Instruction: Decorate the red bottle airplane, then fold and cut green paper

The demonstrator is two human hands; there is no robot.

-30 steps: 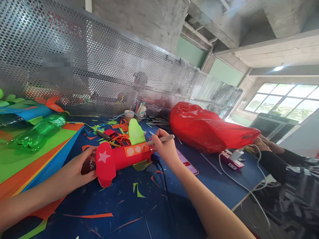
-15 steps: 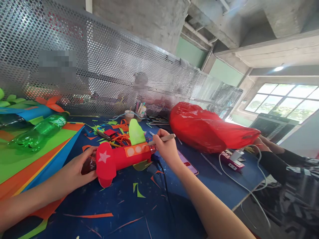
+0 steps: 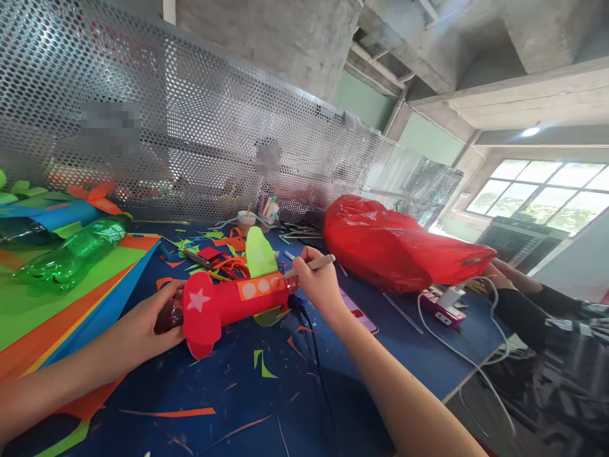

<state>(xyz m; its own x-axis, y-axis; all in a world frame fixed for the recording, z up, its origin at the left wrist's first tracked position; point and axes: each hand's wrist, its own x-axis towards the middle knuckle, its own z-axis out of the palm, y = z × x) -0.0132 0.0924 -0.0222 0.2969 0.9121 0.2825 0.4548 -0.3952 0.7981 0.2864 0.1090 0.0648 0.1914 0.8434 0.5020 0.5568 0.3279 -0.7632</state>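
Observation:
A plastic bottle wrapped in red paper (image 3: 231,304) lies on its side over the blue table, made up like a plane. My left hand (image 3: 157,314) grips its clear base at the left end. Near that end are red paper fins (image 3: 202,317), one bearing a pale star. A light-green paper wing (image 3: 260,252) stands up from the body. Along the side runs an orange strip (image 3: 261,287) with pale round dots. My right hand (image 3: 316,273) pinches a marker pen (image 3: 321,263), its tip at the strip's right end by the bottle neck.
Behind the bottle are paper scraps (image 3: 223,254) and a cup (image 3: 246,221). A red plastic bag (image 3: 380,244) lies at the back right, near a phone (image 3: 364,314) and a power strip (image 3: 445,308). A green bottle (image 3: 78,251) rests on coloured sheets at left. Another person's arm (image 3: 518,298) is at right.
Almost nothing differs. Both hands keep their hold, and the pen stays at the right end of the orange strip.

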